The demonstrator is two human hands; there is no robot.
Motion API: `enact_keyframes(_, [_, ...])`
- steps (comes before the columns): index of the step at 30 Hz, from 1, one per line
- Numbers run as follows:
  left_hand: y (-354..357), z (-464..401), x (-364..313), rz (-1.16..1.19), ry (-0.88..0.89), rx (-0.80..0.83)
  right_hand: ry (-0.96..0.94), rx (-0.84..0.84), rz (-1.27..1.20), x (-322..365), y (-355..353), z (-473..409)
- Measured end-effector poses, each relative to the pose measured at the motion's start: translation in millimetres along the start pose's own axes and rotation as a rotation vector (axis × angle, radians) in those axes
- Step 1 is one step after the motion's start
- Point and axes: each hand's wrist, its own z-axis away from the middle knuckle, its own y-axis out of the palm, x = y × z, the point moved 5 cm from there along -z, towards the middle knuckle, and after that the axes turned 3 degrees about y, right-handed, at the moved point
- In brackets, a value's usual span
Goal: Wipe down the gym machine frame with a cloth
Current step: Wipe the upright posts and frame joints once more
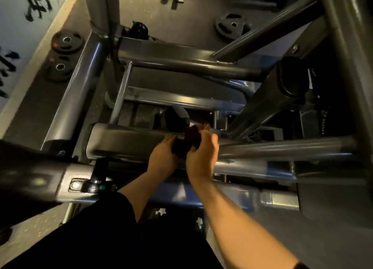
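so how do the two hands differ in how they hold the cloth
The left hand holds the dark cloth from the left with its fingers laid fairly flat along the frame bar; the right hand is curled tightly around the cloth from the right, knuckles up. The left hand sits lower beside the cloth; the right hand reaches further up over it. Both grip the same cloth against the bar.

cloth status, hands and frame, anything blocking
Left hand and right hand both grip the dark cloth. Cloth pressed on the grey frame tube. Black knob sits just behind.
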Motion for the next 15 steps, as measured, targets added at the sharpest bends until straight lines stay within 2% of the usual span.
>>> enact_keyframes(3, [10, -3, -2, -0.160, 0.048, 0.110, -0.369, 0.141, 0.507, -2, -10, -28])
enact_keyframes(4, [15, -4, -1, -0.205, 0.050, 0.129, -0.427, 0.196, 0.628, -3, -16, -37])
enact_keyframes(6, [21, -4, 0, -0.288, 0.070, 0.140, -0.388, 0.278, 0.859, -5, -27, -59])
enact_keyframes(7, [22, -4, 2, -0.310, 0.071, 0.154, -0.292, 0.321, 0.960, -5, -34, -71])
enact_keyframes(10, [22, -5, 9, -0.325, 0.076, 0.197, 0.033, 0.449, 1.023, -6, -50, -92])
enact_keyframes(12, [23, -4, 11, -0.331, 0.072, 0.202, -0.011, 0.509, 0.999, 5, -42, -85])
enact_keyframes(15, [24, -4, 8, -0.331, 0.076, 0.204, -0.208, 0.535, 0.905, 27, -12, -53])
